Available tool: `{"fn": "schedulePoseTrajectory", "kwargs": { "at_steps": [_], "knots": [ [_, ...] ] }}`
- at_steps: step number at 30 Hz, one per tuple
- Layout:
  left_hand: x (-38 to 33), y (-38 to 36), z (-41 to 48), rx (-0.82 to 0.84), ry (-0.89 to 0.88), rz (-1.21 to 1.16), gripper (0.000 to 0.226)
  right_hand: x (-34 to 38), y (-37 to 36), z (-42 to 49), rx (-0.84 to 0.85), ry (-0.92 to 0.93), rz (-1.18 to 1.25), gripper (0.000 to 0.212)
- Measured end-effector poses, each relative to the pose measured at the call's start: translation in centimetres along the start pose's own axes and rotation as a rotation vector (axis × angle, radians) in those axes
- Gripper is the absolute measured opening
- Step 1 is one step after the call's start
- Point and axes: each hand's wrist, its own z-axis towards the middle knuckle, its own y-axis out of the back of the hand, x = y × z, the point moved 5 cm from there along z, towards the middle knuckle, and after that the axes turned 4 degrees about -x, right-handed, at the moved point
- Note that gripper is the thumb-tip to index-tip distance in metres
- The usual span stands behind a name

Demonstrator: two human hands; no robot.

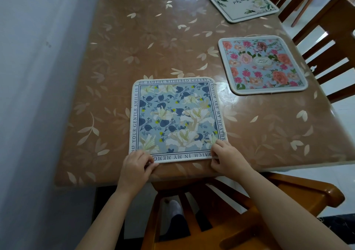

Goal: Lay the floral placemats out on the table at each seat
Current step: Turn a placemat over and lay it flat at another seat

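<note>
A blue placemat [176, 119] with white flowers and a lettered border lies flat on the table [134, 38] near its front edge. My left hand [136, 166] pinches its near left corner and my right hand [225, 156] pinches its near right corner. A pink-rose placemat [262, 65] lies flat by the right edge. Farther back on the right lies a white placemat [242, 2] with green leaves and script.
The table has a brown leaf-patterned cover and stands against a pale wall [38, 76] on the left. A wooden chair [240, 211] stands right below my arms at the front edge. More wooden chairs [326, 44] line the right side.
</note>
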Motion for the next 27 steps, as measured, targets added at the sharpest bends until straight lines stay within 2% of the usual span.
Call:
{"fn": "schedulePoseTrajectory", "kwargs": {
  "at_steps": [3, 8, 12, 16, 27],
  "knots": [
    [-0.3, -0.7, 0.1, -0.005, 0.009, 0.02, 0.026, 0.9, 0.0, 0.0, -0.077, 0.048, -0.017, 0.016],
    [-1.2, -4.3, 1.3, 0.157, -0.038, 0.142, 0.054, 2.5, -2.0, 0.9, -0.075, 0.107, -0.147, 0.042],
    [-1.1, -6.2, 3.1, 0.257, -0.001, 0.365, 0.054, 2.8, -3.9, 1.7, -0.011, 0.073, -0.221, 0.056],
    [-1.4, -6.6, 5.3, 0.258, -0.022, 0.371, 0.058, 3.3, -4.9, 4.8, 0.015, 0.025, -0.243, 0.068],
    [2.8, -6.9, 16.1, 0.163, 0.127, 0.35, 0.052, -0.5, -3.8, 18.3, -0.042, 0.018, -0.253, 0.066]
  ]
}}
